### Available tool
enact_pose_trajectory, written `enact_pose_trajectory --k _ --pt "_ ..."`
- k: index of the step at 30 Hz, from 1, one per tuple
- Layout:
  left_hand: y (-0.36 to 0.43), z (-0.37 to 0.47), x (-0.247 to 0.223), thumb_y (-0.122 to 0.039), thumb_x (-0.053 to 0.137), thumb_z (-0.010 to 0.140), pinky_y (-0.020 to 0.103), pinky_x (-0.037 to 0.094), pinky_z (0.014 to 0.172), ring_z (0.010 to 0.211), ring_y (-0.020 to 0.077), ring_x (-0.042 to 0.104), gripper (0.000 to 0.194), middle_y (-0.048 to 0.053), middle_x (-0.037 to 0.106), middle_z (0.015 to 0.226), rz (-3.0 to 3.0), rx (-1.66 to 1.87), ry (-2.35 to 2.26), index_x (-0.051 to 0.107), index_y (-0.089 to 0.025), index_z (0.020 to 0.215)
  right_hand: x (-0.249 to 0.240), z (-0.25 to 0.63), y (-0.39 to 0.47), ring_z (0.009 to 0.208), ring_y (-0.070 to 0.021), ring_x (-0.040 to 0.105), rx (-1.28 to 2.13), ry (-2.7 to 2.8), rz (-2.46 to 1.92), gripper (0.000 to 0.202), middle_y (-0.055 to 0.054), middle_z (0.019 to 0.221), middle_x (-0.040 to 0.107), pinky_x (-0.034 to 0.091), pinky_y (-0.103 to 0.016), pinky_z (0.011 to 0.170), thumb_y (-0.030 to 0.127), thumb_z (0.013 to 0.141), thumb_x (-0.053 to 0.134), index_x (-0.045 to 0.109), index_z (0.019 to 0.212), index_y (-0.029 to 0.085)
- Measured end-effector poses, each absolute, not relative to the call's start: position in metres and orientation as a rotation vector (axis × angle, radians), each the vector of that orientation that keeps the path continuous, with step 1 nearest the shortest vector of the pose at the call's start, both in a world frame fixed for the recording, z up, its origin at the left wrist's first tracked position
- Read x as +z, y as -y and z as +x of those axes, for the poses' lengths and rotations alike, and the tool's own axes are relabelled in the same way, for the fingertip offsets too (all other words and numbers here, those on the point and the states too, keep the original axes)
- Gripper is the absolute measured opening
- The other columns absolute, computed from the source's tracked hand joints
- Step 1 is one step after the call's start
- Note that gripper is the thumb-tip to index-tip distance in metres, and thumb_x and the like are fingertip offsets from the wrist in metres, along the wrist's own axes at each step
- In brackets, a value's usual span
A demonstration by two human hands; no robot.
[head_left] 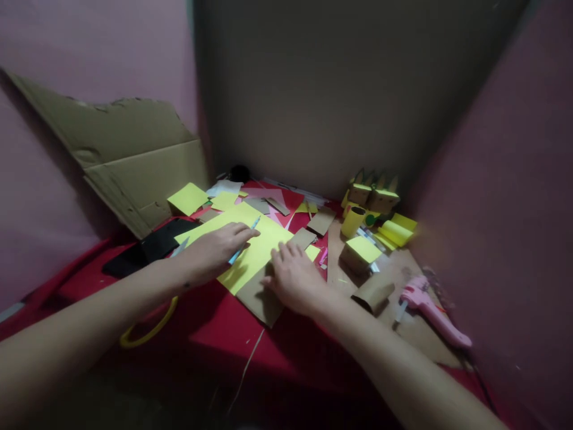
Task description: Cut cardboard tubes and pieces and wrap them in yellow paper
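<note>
A sheet of yellow paper point(268, 233) lies on the red-covered table in front of me. My left hand point(219, 248) is over its left part, closed around a slim light-blue pen point(236, 257) whose pointed end slants up and away. Flat under my right hand point(295, 275) is a piece of brown cardboard point(257, 298), overlapping the paper's near edge. The fingers of that hand are stretched out across the cardboard and paper. Beneath my left forearm, scissors with a yellow handle point(152, 334) are partly hidden.
A black flat device point(147, 248) lies at left, before a large cardboard sheet point(129, 155) leaning on the wall. Paper and cardboard scraps point(322, 221) are spread behind. On the right are a yellow-topped box point(360, 254), a cardboard tube point(373, 292) and a pink glue gun point(432, 307).
</note>
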State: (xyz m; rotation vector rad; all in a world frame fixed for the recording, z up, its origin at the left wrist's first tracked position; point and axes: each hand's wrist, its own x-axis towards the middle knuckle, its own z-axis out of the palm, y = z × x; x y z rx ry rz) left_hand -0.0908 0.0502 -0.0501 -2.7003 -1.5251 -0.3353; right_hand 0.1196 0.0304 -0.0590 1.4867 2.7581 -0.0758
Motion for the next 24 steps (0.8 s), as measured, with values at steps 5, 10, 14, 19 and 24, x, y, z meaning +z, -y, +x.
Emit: enact_pose_trajectory --k 5,10,14,19,24 --pt "-0.110 -0.060 -0.050 -0.014 0.055 0.096 0.045 0.057 0.089 0.112 0.0313 0.066 0.033 0.018 0.067 0.122 -2.541 -0.099 1.633 0.061 -0.012 0.129 -0.061 0.118 0.003 0.139 -0.0465 0.045 -0.290 -2.822 1.287 0.093 -0.030 0.149 0.051 0.032 -0.059 0.119 0.071 0.087 0.060 0.052 0.143 -0.002" --pt "-0.173 -0.028 -0.048 -0.036 0.067 0.095 0.050 0.057 0.095 0.112 0.0267 0.066 0.036 0.011 0.065 0.129 -2.328 -0.027 1.848 0.062 -0.017 0.126 -0.081 0.119 0.007 0.138 -0.0483 0.047 -0.231 -2.913 1.358 0.078 -0.031 0.149 0.052 0.040 -0.065 0.114 0.057 0.091 0.062 0.056 0.140 -0.004" --pt "-0.196 -0.015 -0.043 -0.038 0.066 0.096 0.051 0.058 0.094 0.111 0.0268 0.066 0.040 0.011 0.064 0.130 -2.286 -0.035 2.016 0.060 -0.018 0.130 -0.105 0.121 0.010 0.123 -0.0462 0.059 0.058 -3.139 1.342 0.055 -0.031 0.134 0.064 0.049 -0.066 0.104 0.039 0.094 0.055 0.066 0.127 -0.003" --pt "-0.170 -0.026 -0.035 -0.041 0.043 0.102 0.038 0.059 0.073 0.085 0.0257 0.073 0.036 0.012 0.075 0.096 -2.637 0.007 2.123 0.066 -0.013 0.106 -0.117 0.124 0.018 0.117 -0.0425 0.061 0.253 -3.478 1.432 0.051 -0.027 0.130 0.067 0.054 -0.060 0.097 0.037 0.090 0.055 0.066 0.122 -0.002" --pt "-0.112 -0.050 -0.038 -0.064 0.054 0.085 0.030 0.053 0.056 0.061 0.0198 0.066 0.047 0.006 0.070 0.070 -3.349 -0.296 2.308 0.066 -0.019 0.076 -0.117 0.125 0.013 0.118 -0.0388 0.060 0.349 -3.826 1.400 0.047 -0.026 0.122 0.069 0.054 -0.055 0.096 0.038 0.087 0.058 0.067 0.116 0.002"
